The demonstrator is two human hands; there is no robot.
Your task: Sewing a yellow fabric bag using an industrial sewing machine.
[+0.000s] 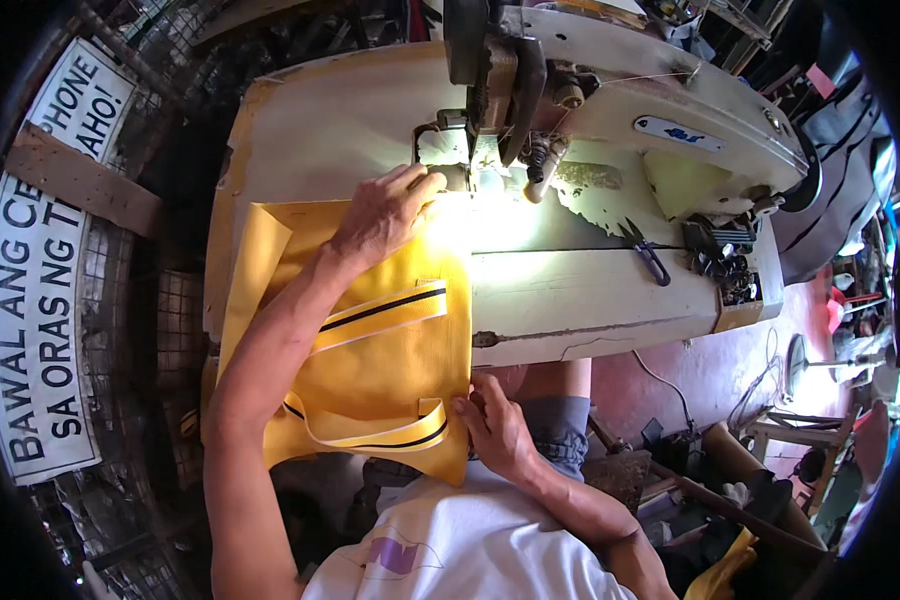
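A yellow fabric bag (370,385) with striped strap handles lies across the front of the sewing machine table and hangs over its near edge. The upper strap (385,315) and the lower strap (395,438) are white and yellow with a dark line. My left hand (385,215) is closed at the bag's far right corner, beside the brightly lit needle area; its fingertips are partly lost in glare. Lower down, my right hand (500,430) pinches the bag's right edge, close to my lap. The sewing machine (660,110) stands over the far corner of the bag.
Dark-handled thread snips (647,255) lie on the table (570,290), right of the needle. Small black parts (725,260) sit in a holder at the table's right end. A wire grille with a white sign (40,350) is on the left. Clutter and a wooden stool (800,430) stand right.
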